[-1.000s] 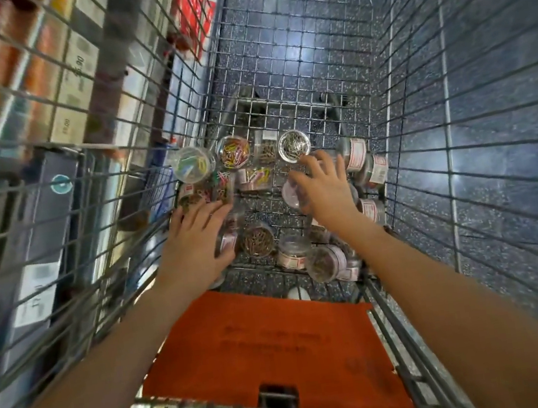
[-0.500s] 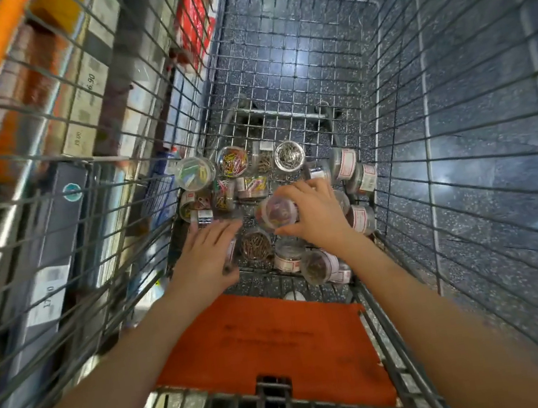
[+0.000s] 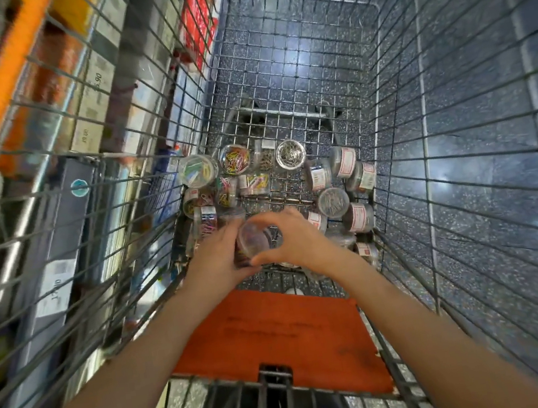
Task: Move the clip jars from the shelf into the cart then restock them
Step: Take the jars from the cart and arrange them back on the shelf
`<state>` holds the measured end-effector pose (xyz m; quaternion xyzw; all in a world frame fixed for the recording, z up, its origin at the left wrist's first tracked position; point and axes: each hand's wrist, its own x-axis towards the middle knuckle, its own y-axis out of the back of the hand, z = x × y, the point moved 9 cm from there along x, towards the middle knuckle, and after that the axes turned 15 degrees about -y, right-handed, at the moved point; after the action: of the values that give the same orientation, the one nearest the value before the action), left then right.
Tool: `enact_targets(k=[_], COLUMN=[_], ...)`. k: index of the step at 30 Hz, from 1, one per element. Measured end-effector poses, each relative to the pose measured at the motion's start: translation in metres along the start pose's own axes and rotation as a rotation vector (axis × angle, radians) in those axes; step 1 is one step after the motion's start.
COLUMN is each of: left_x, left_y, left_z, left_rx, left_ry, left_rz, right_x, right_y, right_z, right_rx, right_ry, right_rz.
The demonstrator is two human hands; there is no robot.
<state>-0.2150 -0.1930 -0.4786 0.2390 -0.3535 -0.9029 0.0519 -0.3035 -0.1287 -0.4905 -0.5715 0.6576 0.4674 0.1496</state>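
Single head-worn wide-angle view: looking steeply down and forward into the wire cart [image 3: 393, 89] from above its near end, close enough that both forearms are filling the lower frame; shelving [image 3: 44, 138] is running along the left edge, speckled floor [image 3: 493, 137] showing at right.

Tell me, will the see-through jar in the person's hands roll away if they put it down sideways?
Probably. The jar looks round and smooth, so on its side it could roll, though the cart floor's wire grid may catch it. It seems light: the left hand and right hand hold it easily. Its clear plastic may be slippery.
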Motion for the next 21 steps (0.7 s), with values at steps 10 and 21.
enact_targets(k=[10, 21], left_x=[-0.011, -0.021], left_y=[-0.01, -0.021], left_z=[-0.014, -0.022], left_rx=[-0.052, 0.017], left_ry=[0.096, 0.156], left_rz=[-0.059, -0.21], right_x=[0.004, 0.008], right_y=[-0.001, 0.019], right_z=[0.042, 0.103], right_rx=[-0.2, -0.288], right_ry=[-0.132, -0.342], right_rz=[0.009, 0.237])
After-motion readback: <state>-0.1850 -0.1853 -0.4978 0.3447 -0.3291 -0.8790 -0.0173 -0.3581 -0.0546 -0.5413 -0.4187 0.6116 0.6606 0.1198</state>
